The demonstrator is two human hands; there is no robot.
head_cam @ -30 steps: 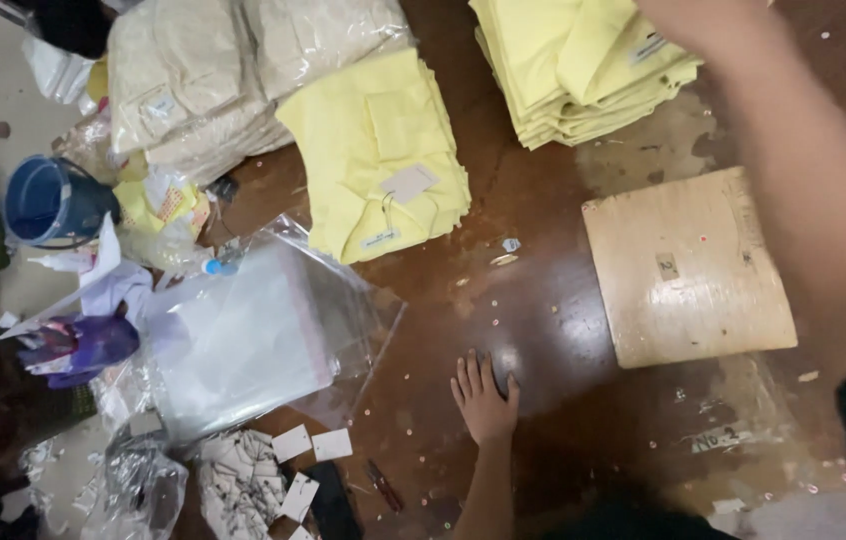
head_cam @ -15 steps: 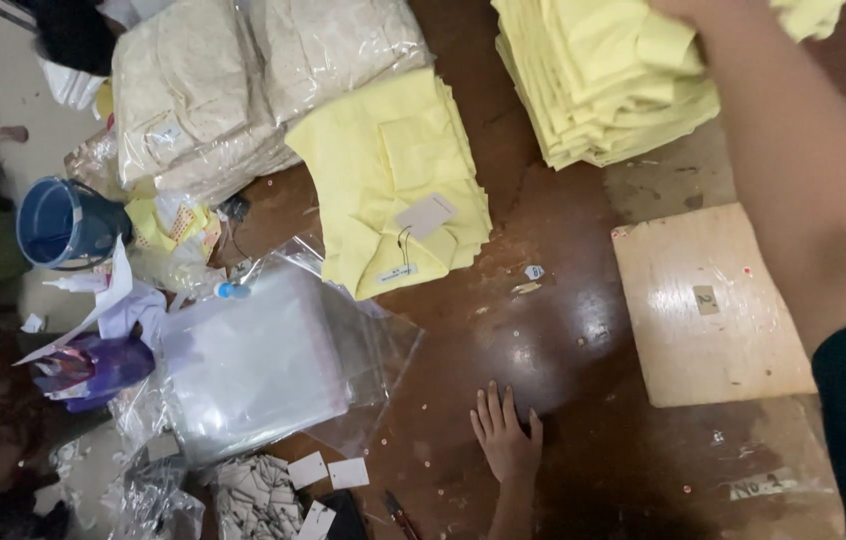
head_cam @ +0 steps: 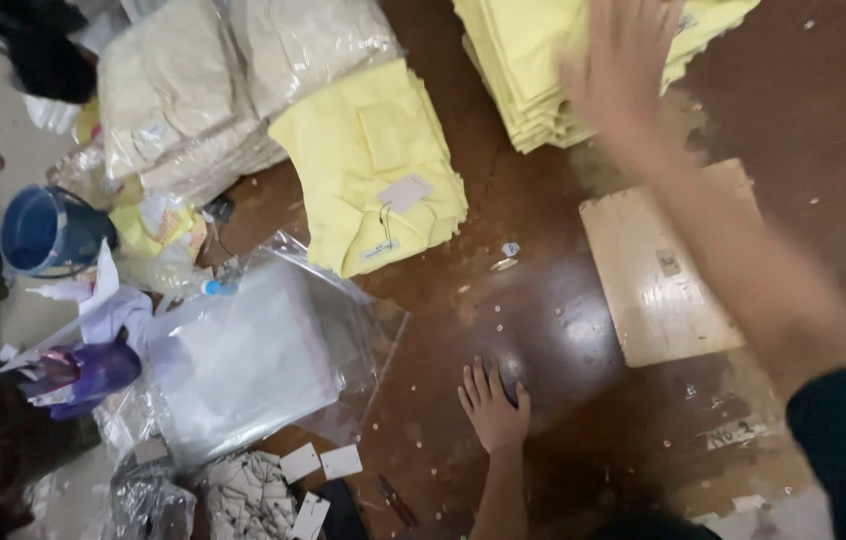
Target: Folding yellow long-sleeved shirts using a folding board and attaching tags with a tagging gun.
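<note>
Your right hand (head_cam: 628, 60) is raised with fingers spread wide, blurred, holding nothing; it sits over the near edge of the tall stack of folded yellow shirts (head_cam: 533, 70) at the top of the view, though you cannot tell from here whether it touches the cloth. Your left hand (head_cam: 493, 405) lies flat on the brown floor (head_cam: 543, 300), palm down, fingers splayed and empty.

Just right of the left hand lies a pale square board (head_cam: 658, 270), flat on the floor below the stack. Up and left of that hand is a smaller pile of folded yellow shirts (head_cam: 368, 165) with a paper tag on top. To its left are clear plastic bags (head_cam: 253, 355), spread out flat. Below them lie small white cards (head_cam: 318, 465) and a red-handled tool (head_cam: 398, 502). Further left sit a blue bucket (head_cam: 48, 230) and bagged cream garments (head_cam: 213, 80).
</note>
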